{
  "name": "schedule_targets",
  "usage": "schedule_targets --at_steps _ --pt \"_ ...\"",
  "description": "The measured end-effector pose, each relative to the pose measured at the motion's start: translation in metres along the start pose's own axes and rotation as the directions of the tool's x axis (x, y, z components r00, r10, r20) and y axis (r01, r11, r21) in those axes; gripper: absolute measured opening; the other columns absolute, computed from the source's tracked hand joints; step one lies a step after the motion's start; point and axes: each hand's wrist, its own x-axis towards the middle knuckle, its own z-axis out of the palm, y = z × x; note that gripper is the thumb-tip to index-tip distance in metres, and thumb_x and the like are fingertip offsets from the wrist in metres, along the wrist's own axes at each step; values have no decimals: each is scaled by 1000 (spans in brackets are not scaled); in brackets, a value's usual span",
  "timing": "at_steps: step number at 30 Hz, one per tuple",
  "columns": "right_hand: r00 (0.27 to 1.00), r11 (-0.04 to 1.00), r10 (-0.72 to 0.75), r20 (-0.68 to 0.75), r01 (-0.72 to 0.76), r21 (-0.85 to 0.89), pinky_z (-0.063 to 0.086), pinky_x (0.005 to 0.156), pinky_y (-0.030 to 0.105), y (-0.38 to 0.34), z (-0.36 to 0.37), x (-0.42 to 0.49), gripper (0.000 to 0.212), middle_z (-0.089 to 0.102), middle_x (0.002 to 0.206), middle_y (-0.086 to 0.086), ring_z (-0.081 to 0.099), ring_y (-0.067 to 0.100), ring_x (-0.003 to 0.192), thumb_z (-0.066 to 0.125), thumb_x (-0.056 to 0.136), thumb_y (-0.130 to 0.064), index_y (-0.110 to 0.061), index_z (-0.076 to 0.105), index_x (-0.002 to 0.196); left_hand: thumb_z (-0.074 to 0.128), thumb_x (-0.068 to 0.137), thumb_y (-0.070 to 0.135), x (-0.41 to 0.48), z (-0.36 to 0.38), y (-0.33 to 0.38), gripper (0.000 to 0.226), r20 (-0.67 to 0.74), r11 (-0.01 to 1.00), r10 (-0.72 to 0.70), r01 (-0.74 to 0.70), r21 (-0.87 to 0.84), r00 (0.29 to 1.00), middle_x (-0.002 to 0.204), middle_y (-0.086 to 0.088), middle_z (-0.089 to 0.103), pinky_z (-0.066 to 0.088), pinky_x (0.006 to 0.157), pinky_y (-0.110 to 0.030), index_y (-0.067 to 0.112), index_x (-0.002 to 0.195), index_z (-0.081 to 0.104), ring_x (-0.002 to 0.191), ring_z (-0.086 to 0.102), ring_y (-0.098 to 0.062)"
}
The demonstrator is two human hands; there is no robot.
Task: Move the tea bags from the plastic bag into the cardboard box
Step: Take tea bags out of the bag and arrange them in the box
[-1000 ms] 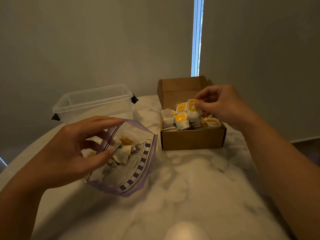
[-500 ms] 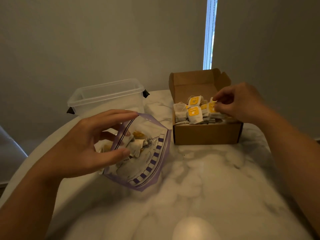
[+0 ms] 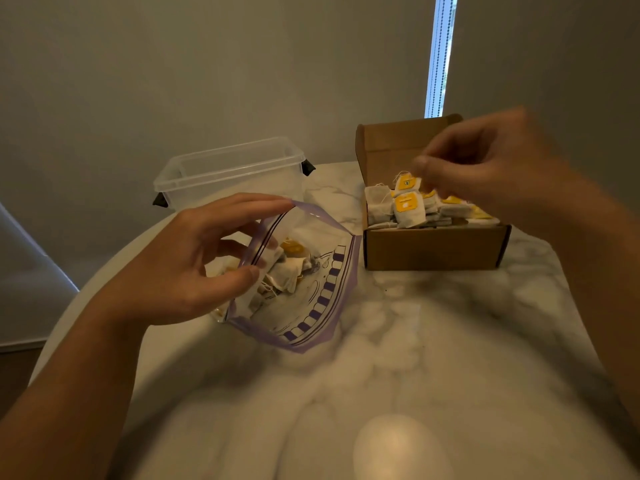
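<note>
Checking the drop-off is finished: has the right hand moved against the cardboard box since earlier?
Yes. The right hand has risen and shifted left relative to the cardboard box.

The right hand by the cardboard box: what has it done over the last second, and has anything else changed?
The right hand set its tea bag among the tea bags in the cardboard box, let go, and has lifted above it; blurred, it looks empty. Unchanged: the left hand holds the plastic bag open, with more bags inside, and the clear tub stands behind.
</note>
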Motion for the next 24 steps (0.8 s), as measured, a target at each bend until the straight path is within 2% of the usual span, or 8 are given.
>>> schedule_targets --at_steps 1,3,6,8,11,15,19,24 --pt "993 994 -20 117 7 105 56 58 23 -14 5 -6 9 72 71 1 67 14 61 73 83 -24 -15 74 83 60 79 20 0 0 0 61 1 1000 2 -2 1 1000 138 -2 53 59 81 -44 28 139 51 112 61 -32" --pt "927 976 -97 363 18 215 57 61 24 -34 20 -16 11 74 75 1 70 14 65 73 82 -21 -12 75 88 58 79 19 0 1 0 62 1 1000 6 -6 6 1000 138 -3 53 59 80 -46 26 140 51 112 61 -33" --pt "814 982 -126 568 21 188 59 72 26 -43 52 -27 13 75 85 -7 72 8 80 72 86 -17 -15 76 98 58 79 16 0 1 0 62 0 1000 24 -24 8 1000 139 -5 52 58 79 -48 23 140 51 113 60 -35" --pt "801 991 -119 587 55 126 59 74 28 -42 71 -33 13 74 87 -9 70 4 81 72 87 -17 -18 76 98 57 78 16 0 1 1 62 -6 1000 30 -30 6 1000 140 -4 52 59 79 -46 25 139 50 113 59 -35" --pt "822 993 -117 558 96 67 58 71 29 -39 88 -39 11 74 84 -10 69 2 77 72 86 -17 -19 77 95 56 78 15 -1 1 2 62 -16 999 36 -35 16 999 140 -4 52 59 78 -44 22 140 51 112 60 -35" --pt "848 992 -110 518 129 -2 57 70 26 -39 94 -41 12 73 87 -11 67 2 80 70 87 -20 -22 77 97 55 78 16 -1 2 3 60 -32 999 43 -42 28 999 138 -2 53 59 77 -41 19 138 50 111 60 -34" --pt "861 981 -136 490 186 -54 57 69 29 -40 96 -42 12 73 87 -10 66 5 79 68 89 -21 -22 77 97 55 77 15 -1 1 4 61 -34 998 46 -45 43 998 138 -1 53 59 77 -38 18 138 50 111 61 -32" --pt "870 991 -131 476 127 40 58 72 23 -42 86 -38 13 73 88 -11 68 1 81 70 87 -19 -21 77 98 54 77 15 -1 0 5 61 -39 997 47 -45 57 998 137 0 53 60 77 -40 18 137 51 111 61 -32"
